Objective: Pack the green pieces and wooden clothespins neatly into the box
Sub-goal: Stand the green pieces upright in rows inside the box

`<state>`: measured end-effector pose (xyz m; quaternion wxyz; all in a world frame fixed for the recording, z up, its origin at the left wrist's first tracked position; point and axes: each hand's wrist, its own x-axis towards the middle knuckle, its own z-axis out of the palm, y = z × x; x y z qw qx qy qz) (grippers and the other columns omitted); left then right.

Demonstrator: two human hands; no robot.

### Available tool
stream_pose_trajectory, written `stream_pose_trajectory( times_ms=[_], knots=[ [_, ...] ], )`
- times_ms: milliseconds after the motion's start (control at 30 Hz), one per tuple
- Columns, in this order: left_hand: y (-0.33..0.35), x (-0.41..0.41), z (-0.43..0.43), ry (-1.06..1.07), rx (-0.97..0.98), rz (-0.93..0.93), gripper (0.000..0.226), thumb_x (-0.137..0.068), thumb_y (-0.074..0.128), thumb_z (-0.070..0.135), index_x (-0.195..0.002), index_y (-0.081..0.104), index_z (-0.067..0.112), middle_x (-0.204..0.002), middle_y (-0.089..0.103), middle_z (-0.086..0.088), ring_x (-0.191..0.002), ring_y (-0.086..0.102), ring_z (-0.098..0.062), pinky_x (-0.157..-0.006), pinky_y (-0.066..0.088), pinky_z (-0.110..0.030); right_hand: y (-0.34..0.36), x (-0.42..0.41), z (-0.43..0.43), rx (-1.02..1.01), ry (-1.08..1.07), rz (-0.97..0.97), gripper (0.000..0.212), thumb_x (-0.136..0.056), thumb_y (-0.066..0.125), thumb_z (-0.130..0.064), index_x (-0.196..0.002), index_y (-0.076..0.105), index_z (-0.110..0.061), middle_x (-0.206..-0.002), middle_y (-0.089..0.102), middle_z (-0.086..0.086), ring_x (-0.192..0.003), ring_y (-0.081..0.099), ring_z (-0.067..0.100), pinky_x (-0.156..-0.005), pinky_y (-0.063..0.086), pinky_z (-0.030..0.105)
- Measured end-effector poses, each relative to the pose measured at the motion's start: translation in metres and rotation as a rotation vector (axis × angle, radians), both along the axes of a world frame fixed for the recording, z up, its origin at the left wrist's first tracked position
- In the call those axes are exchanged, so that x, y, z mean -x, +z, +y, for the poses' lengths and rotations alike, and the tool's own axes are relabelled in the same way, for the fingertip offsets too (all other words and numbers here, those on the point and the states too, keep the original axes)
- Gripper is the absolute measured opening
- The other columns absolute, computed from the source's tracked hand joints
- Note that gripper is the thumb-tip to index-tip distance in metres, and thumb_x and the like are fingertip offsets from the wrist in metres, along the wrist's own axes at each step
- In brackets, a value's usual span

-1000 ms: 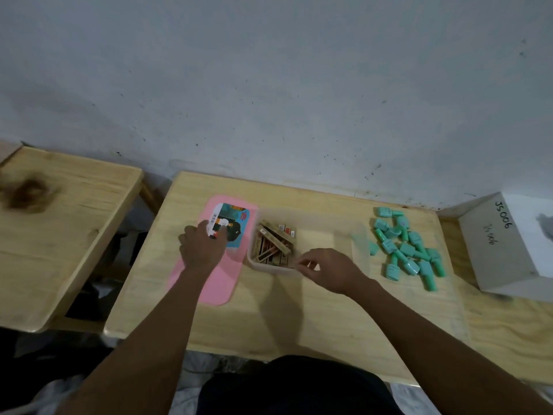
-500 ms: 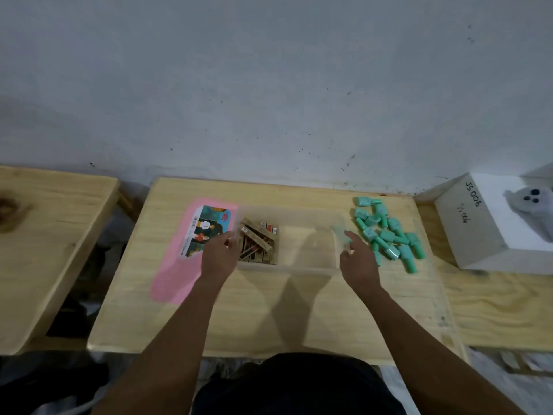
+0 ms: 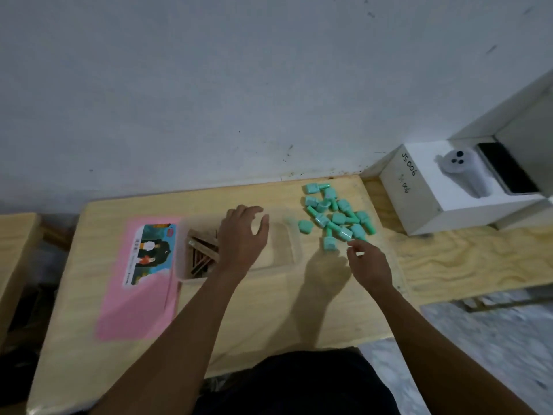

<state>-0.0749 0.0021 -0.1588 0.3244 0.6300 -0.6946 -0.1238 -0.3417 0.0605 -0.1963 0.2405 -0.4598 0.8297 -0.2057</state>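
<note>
A clear plastic box [image 3: 287, 250] sits mid-table. Several wooden clothespins [image 3: 202, 253] lie in its left end. My left hand [image 3: 242, 235] hovers over the box's middle with fingers spread, holding nothing. A heap of several green pieces [image 3: 338, 218] lies on the table right of the box, and one green piece [image 3: 305, 226] sits apart by the box's right wall. My right hand [image 3: 369, 262] is at the heap's near edge with fingertips drawn together near a green piece; a firm hold is not visible.
A pink lid with a picture label [image 3: 140, 274] lies left of the box. A white box marked JS006 [image 3: 443, 187] with a grey device and a phone stands at the right on a second wooden table [image 3: 478, 259]. Another table edge [image 3: 15, 250] is at far left.
My left hand moved from the pink lid over the box's middle. My right hand moved right from the box's front edge to the green heap. The view shifted right.
</note>
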Motion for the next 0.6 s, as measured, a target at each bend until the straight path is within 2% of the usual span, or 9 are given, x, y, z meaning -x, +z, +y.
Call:
stream_pose_trajectory(
  times_ms=[100, 167, 267, 400, 467, 600],
  knots=[
    [0.004, 0.048, -0.023, -0.242, -0.171, 0.008, 0.030, -0.088, 0.056, 0.036, -0.111, 0.065, 0.020, -0.097, 0.064, 0.000, -0.096, 0.055, -0.021, -0.078, 0.047, -0.034, -0.001, 0.022, -0.002, -0.054, -0.003, 0.011, 0.024, -0.091, 0.056, -0.027, -0.112, 0.069, -0.028, -0.116, 0.069, -0.003, -0.097, 0.066, 0.017, -0.080, 0.048, 0.029],
    [0.003, 0.076, -0.042, -0.327, -0.289, -0.036, 0.037, -0.088, 0.056, 0.038, -0.120, 0.061, 0.020, -0.106, 0.063, -0.003, -0.103, 0.054, -0.023, -0.082, 0.048, -0.036, -0.002, 0.032, -0.007, -0.094, 0.046, 0.044, 0.028, -0.092, 0.055, -0.028, -0.117, 0.067, -0.028, -0.120, 0.066, -0.003, -0.102, 0.064, 0.016, -0.084, 0.049, 0.030],
    [-0.005, 0.109, -0.073, -0.338, -0.426, -0.116, 0.050, -0.087, 0.056, 0.041, -0.131, 0.052, 0.017, -0.123, 0.057, -0.009, -0.115, 0.051, -0.029, -0.092, 0.047, -0.042, -0.006, 0.037, -0.024, -0.108, 0.190, 0.128, 0.034, -0.094, 0.053, -0.033, -0.127, 0.059, -0.030, -0.131, 0.059, -0.003, -0.115, 0.057, 0.017, -0.092, 0.049, 0.033],
    [-0.020, 0.139, -0.104, -0.305, -0.538, -0.259, 0.058, -0.089, 0.051, 0.047, -0.139, 0.043, 0.018, -0.138, 0.048, -0.011, -0.124, 0.046, -0.031, -0.097, 0.043, -0.042, -0.008, 0.035, -0.053, -0.121, 0.382, 0.209, 0.038, -0.094, 0.050, -0.038, -0.131, 0.054, -0.031, -0.136, 0.054, -0.003, -0.116, 0.057, 0.023, -0.085, 0.053, 0.039],
    [-0.026, 0.150, -0.113, -0.314, -0.541, -0.309, 0.056, -0.088, 0.053, 0.048, -0.137, 0.046, 0.020, -0.137, 0.050, -0.010, -0.122, 0.048, -0.030, -0.095, 0.044, -0.042, -0.011, 0.031, -0.065, -0.134, 0.466, 0.266, 0.040, -0.094, 0.050, -0.038, -0.133, 0.053, -0.031, -0.132, 0.055, -0.002, -0.108, 0.061, 0.024, -0.076, 0.055, 0.039],
    [-0.033, 0.165, -0.123, -0.264, -0.499, -0.290, 0.039, -0.084, 0.061, 0.044, -0.117, 0.065, 0.025, -0.115, 0.065, -0.005, -0.106, 0.060, -0.027, -0.087, 0.049, -0.039, -0.020, 0.028, -0.080, -0.136, 0.510, 0.385, 0.035, -0.093, 0.050, -0.038, -0.124, 0.060, -0.027, -0.121, 0.062, -0.002, -0.098, 0.064, 0.022, -0.067, 0.051, 0.033]
  ],
)
